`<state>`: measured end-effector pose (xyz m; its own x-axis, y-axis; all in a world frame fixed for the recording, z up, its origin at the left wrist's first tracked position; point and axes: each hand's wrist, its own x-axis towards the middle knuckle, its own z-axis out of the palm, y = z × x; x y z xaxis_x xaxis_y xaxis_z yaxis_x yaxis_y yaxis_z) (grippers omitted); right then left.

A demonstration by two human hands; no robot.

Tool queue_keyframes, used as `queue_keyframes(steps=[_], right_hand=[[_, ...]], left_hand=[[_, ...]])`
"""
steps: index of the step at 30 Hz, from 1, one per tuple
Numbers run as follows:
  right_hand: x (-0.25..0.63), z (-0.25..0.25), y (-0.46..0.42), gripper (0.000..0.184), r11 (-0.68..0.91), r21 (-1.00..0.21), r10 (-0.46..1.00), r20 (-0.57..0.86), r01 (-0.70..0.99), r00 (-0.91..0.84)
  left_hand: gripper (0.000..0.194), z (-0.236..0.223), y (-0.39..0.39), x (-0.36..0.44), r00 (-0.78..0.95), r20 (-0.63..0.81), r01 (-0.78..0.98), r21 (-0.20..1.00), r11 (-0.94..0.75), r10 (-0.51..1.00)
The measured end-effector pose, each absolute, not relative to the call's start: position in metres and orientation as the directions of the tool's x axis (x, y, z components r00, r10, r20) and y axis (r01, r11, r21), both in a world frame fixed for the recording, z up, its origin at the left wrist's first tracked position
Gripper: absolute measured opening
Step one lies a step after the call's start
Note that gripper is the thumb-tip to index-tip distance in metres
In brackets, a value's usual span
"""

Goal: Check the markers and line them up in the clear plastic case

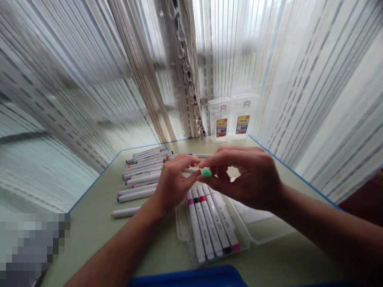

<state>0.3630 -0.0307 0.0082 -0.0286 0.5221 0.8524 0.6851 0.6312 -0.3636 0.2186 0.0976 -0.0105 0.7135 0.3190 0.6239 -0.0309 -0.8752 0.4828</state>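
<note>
A marker with a green end (206,172) is held up above the table, its end facing me. My left hand (173,181) and my right hand (247,175) both pinch it between thumb and fingers. Most of the marker's body is hidden behind the fingers. Just below my hands lies a clear plastic case (182,232) with several white markers (211,223) side by side in it. Their bands and ends show purple, black, red and pink. The case's clear lid (266,235) lies folded out to the right, under my right forearm.
More white markers (143,175) lie in a loose row at the left of the pale green table (98,235). Two clear cases with labels (221,127) stand upright at the back, against string curtains (239,59). Something blue (191,277) is at the near edge.
</note>
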Motion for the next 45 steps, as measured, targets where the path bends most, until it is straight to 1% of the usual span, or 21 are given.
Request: queue_keyframes(steps=[6,12,17,19,21,23,25,26,28,30,33,37,41,43,45], right_hand=[[0.361,0.009,-0.032,0.009,0.644,-0.355,0.511,0.859,0.678,-0.035],[0.36,0.008,-0.033,0.006,0.648,-0.381,0.529,0.848,0.66,-0.029],[0.361,0.008,-0.034,0.009,0.641,-0.376,0.525,0.851,0.669,-0.025],[0.36,0.008,-0.034,0.011,0.626,-0.381,0.524,0.852,0.681,-0.004],[0.361,0.008,-0.033,0.012,0.588,-0.438,0.536,0.84,0.68,0.077],[0.363,0.007,-0.029,0.012,0.545,-0.562,0.562,0.796,0.622,0.227],[0.367,0.006,-0.024,0.011,0.531,-0.694,0.585,0.715,0.485,0.383],[0.37,0.005,-0.021,0.013,0.535,-0.74,0.595,0.673,0.408,0.439],[0.378,0.004,-0.015,0.016,0.526,-0.805,0.623,0.585,0.276,0.519],[0.385,0.002,-0.01,0.019,0.507,-0.842,0.648,0.515,0.186,0.561],[0.391,0.001,-0.007,0.022,0.472,-0.879,0.69,0.416,0.067,0.592],[0.392,0.002,-0.007,0.023,0.387,-0.922,0.757,0.306,-0.019,0.578],[0.392,0.0,-0.007,0.021,0.288,-0.957,0.824,0.244,-0.008,0.511],[0.392,-0.002,-0.008,0.022,0.237,-0.971,0.861,0.221,0.023,0.458],[0.392,-0.003,-0.009,0.023,0.189,-0.981,0.9,0.193,0.049,0.391]], left_hand=[[0.006,-0.01,0.096,0.219,0.718,0.615,-0.034,0.5,-0.866,0.326],[0.005,-0.009,0.096,0.219,0.72,0.605,-0.032,0.519,-0.854,0.34],[0.005,-0.008,0.095,0.218,0.724,0.605,-0.039,0.516,-0.856,0.332],[0.007,-0.008,0.095,0.218,0.723,0.604,-0.028,0.512,-0.859,0.336],[0.009,-0.009,0.096,0.218,0.715,0.604,-0.007,0.509,-0.861,0.352],[0.009,-0.009,0.098,0.218,0.702,0.604,0.017,0.514,-0.858,0.377],[0.01,-0.01,0.099,0.219,0.691,0.603,0.029,0.528,-0.849,0.399],[0.01,-0.01,0.1,0.219,0.687,0.602,0.029,0.536,-0.844,0.406],[0.012,-0.011,0.102,0.219,0.68,0.606,0.019,0.55,-0.835,0.414],[0.015,-0.012,0.105,0.219,0.662,0.612,0.013,0.567,-0.824,0.432],[0.022,-0.014,0.108,0.219,0.618,0.598,0.01,0.643,-0.766,0.51],[0.03,-0.014,0.113,0.219,0.561,0.511,-0.044,0.804,-0.594,0.651],[0.03,-0.011,0.116,0.219,0.53,0.433,-0.115,0.888,-0.445,0.729],[0.03,-0.01,0.117,0.219,0.517,0.424,-0.14,0.899,-0.415,0.744],[0.028,-0.009,0.116,0.219,0.509,0.437,-0.154,0.894,-0.421,0.741]])
